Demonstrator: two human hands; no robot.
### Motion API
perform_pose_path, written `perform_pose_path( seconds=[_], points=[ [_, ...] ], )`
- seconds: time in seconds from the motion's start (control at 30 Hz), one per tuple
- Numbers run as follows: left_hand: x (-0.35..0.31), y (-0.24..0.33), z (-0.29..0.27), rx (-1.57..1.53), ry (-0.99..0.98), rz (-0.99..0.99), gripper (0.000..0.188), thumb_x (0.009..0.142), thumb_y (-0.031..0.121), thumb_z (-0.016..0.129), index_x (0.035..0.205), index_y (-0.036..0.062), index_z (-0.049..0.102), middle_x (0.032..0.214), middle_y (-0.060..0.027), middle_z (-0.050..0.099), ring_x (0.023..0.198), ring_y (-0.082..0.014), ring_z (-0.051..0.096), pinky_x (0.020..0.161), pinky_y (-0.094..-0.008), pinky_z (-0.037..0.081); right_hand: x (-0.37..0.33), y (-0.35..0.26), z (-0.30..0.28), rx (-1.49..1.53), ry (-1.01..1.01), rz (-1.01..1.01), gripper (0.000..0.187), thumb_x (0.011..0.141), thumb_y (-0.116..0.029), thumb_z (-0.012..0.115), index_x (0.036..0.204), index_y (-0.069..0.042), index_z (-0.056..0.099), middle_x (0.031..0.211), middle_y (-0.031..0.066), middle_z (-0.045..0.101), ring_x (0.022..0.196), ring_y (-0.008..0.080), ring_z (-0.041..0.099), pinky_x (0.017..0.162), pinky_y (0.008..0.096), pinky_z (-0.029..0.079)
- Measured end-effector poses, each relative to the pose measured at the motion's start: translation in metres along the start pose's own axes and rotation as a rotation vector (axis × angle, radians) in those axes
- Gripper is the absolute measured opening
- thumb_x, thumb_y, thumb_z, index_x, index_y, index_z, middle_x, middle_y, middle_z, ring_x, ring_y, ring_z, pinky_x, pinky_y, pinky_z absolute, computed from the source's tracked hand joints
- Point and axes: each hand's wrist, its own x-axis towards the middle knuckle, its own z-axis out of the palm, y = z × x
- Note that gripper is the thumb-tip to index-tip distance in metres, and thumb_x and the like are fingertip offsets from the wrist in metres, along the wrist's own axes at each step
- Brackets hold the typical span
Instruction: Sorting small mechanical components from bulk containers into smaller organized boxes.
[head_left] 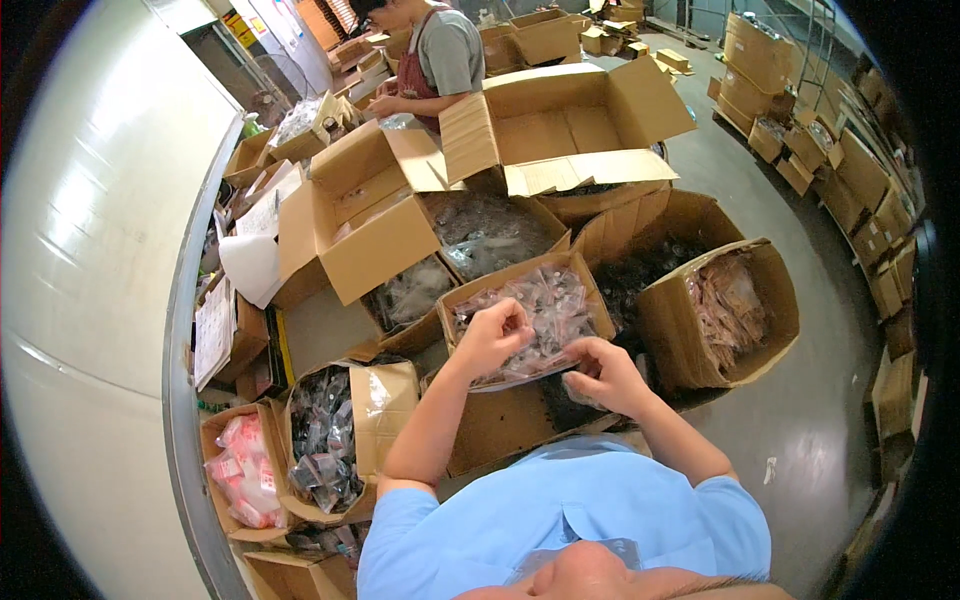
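Observation:
My left hand (492, 340) is over an open cardboard box (606, 312) of small clear plastic packets (550, 305). Its fingers are curled in a pinch, and whatever they hold is too small to make out. By the box's near right corner is my right hand (610, 378), its fingers bent and its thumb a little below them. Clear plastic shows under that thumb; whether it is in the grip or lying beneath is hard to see, and the palm is hidden.
A tall carton (780, 318) of brownish packets stands right. At left are boxes of dark packets (335, 430) and pink-white packets (240, 470). Larger open cartons (565, 115) rise beyond. A co-worker (440, 60) stands at the far side. Stacked cartons (860, 190) line the right.

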Motion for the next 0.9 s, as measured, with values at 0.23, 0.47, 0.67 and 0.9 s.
perform_pose_path(
  seconds=[0.23,0.47,0.67,0.9],
  points=[
    [-0.037,0.021,0.044,-0.744,0.112,-0.099,0.019,0.082,0.003,0.065,0.094,0.0035,0.051,0.084,-0.0021,0.057,0.072,-0.009,0.058,0.064,-0.0232,0.049,0.012,-0.003,0.009,0.213,-0.021,0.096,0.017,0.084,-0.015,0.063,0.086,0.002,0.061,0.067,0.0002,0.054,0.063,0.0061,0.046,0.055,0.0233,0.04],
    [-0.051,0.005,0.057,-1.048,0.399,-0.117,0.018,0.084,0.007,0.065,0.1,0.0014,0.058,0.081,-0.0063,0.063,0.07,-0.0131,0.061,0.063,-0.0256,0.052,0.014,-0.003,0.016,0.306,-0.044,0.096,0.017,0.086,-0.014,0.059,0.083,0.002,0.06,0.068,-0.0021,0.053,0.064,0.0049,0.045,0.055,0.0223,0.038],
    [-0.055,0.003,0.067,-0.796,0.635,0.058,0.013,0.088,0.014,0.063,0.084,0.0021,0.059,0.072,-0.0043,0.061,0.062,-0.0096,0.057,0.057,-0.0216,0.047,0.02,-0.002,0.025,0.345,-0.054,0.063,0.014,0.086,-0.011,0.057,0.081,0.001,0.059,0.07,-0.0029,0.052,0.065,0.0042,0.044,0.056,0.0213,0.037],
    [-0.054,-0.02,0.065,-0.719,0.625,0.217,0.023,0.09,0.019,0.061,0.075,0.0039,0.053,0.07,-0.0042,0.059,0.059,-0.0087,0.053,0.051,-0.0206,0.041,0.02,0.0,0.032,0.391,-0.048,0.054,0.011,0.084,-0.009,0.055,0.078,0.0,0.056,0.069,-0.0032,0.05,0.064,0.0051,0.043,0.055,0.0221,0.036]
  ],
)
